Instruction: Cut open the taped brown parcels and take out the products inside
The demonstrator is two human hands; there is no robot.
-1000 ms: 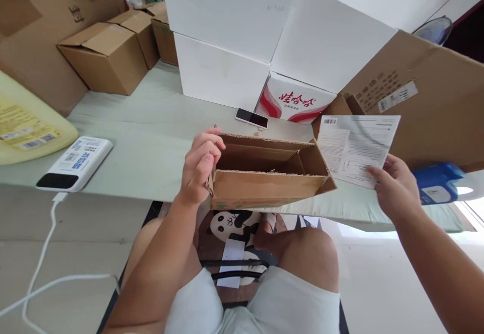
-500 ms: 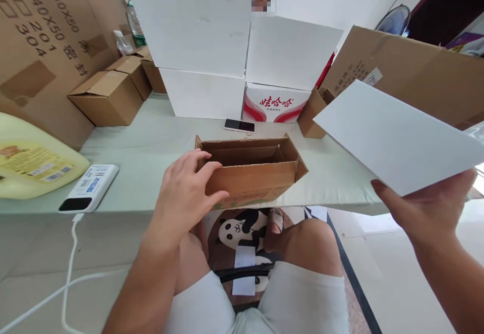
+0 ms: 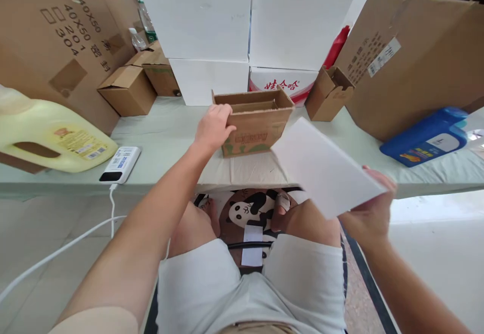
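Note:
An open brown cardboard box (image 3: 257, 130) stands upright on the cloth-covered table (image 3: 159, 132). My left hand (image 3: 215, 126) grips the box's left end at its top rim, thumb on the front face. On the right, my right hand (image 3: 372, 203) is closed on the lower right corner of a flat white rectangular piece (image 3: 325, 170), which is tilted in the air in front of the table edge. The far corner of the white piece comes close to the box's right side.
A yellow jug (image 3: 75, 132) and a white power bank (image 3: 120, 165) with its cable lie at the left. White boxes (image 3: 212, 82) rise behind. A small brown box (image 3: 327, 94), a large carton (image 3: 416, 57) and a blue bottle (image 3: 427, 135) are at the right.
My left hand has closed on the box's rim, and the box has moved away from the table's front edge. My right hand has brought the white piece left, towards the box. The view has shifted.

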